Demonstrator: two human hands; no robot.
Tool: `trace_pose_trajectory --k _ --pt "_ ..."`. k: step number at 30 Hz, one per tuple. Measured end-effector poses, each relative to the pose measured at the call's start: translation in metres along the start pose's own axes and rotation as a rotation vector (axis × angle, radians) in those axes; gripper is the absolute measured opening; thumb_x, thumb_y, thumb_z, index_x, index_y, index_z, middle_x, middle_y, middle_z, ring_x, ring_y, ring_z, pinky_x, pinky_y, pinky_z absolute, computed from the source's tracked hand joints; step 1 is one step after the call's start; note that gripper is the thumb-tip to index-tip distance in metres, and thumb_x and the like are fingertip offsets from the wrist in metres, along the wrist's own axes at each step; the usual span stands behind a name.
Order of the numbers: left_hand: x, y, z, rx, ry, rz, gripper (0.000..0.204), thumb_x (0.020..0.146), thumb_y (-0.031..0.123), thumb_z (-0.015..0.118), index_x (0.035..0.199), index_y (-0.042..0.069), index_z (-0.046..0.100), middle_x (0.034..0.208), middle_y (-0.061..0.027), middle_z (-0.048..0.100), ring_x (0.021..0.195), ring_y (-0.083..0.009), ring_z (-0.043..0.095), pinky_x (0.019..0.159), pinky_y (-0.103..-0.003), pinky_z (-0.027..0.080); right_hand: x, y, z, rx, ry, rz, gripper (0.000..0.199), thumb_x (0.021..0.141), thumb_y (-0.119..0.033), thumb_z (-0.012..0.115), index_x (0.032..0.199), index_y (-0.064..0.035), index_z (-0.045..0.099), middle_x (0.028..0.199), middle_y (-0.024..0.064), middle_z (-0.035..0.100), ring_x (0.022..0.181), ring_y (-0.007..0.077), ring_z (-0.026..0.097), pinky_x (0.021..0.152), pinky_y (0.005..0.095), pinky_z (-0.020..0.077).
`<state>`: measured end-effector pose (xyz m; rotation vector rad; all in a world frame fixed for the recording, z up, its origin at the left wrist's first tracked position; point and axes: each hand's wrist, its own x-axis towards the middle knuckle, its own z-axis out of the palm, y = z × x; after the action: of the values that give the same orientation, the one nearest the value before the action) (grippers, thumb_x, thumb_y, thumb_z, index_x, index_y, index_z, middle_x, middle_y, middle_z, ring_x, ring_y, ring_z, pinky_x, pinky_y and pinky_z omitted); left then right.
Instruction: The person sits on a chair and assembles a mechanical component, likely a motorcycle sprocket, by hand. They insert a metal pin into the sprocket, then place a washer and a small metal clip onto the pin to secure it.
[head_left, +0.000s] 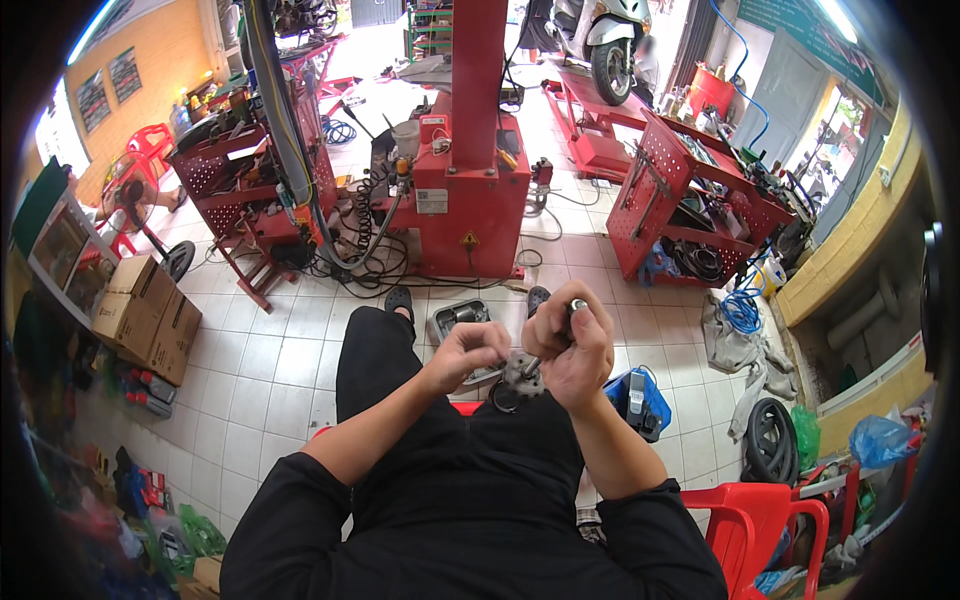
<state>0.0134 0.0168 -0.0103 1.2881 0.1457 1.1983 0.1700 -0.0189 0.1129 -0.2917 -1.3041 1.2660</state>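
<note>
My right hand (572,350) is raised above my right thigh, its fingers wrapped round a slim tool. One shiny metal end (578,304) of that tool shows above the thumb; the rest is mostly hidden in the fist. Below and between the hands sits a grey, toothed-looking metal part (522,374) by my lap, with a dark ring (506,398) beneath it. My left hand (468,354) is beside this part with its fingers curled together. Whatever its fingertips hold, if anything, is hidden. On the floor between my feet, an open grey case (447,318) holds a dark tool.
A red machine column (473,200) stands ahead, with hoses and cables at its base. Red perforated tool carts (640,205) flank it. A blue bag (655,412) with a grey item lies by my right leg, near a red plastic chair (748,530). Cardboard boxes (140,305) are stacked at left.
</note>
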Motion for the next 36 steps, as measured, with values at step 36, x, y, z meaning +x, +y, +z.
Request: trace_pose_trajectory --k 36 --pt "0.003 0.016 0.01 -0.041 0.108 -0.208 0.023 0.084 0.014 0.068 0.102 0.002 0.06 0.09 -0.0003 0.058 0.087 -0.0078 0.053 0.078 -0.025 0.043 0.001 -0.001 0.001 0.04 -0.012 -0.015 0.031 0.096 -0.031 0.036 0.079 -0.0052 0.038 0.053 -0.0013 0.027 0.045 0.0063 0.017 0.043 0.0257 0.0184"
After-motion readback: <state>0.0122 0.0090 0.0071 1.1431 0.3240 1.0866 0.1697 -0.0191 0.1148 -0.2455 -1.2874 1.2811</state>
